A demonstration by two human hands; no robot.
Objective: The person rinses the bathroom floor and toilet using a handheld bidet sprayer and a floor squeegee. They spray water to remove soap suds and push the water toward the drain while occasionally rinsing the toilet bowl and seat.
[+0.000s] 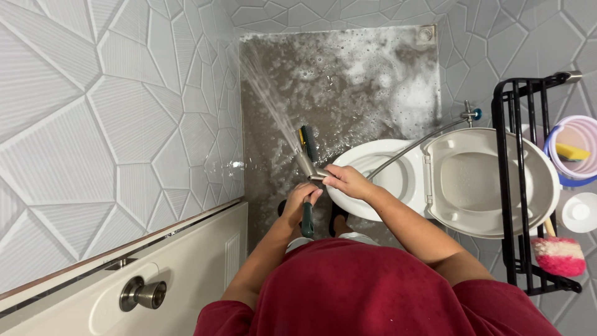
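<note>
My right hand [346, 182] grips a metal spray nozzle [307, 166] on a steel hose [410, 148]. Water shoots from it up and to the left, onto the tiled wall and the wet, foamy floor [348, 81]. My left hand [301, 199] holds the green handle of a long scrub brush [306, 142], whose head rests on the floor just beyond the nozzle. Both hands are close together in front of the white toilet bowl [373, 163], whose lid [479, 180] is raised.
A white door with a round metal knob [144, 292] stands open at the lower left. A black metal rack [519, 186] is at the right, with a bucket [575, 149] and a pink brush [558, 255]. A floor drain [426, 34] sits in the far corner.
</note>
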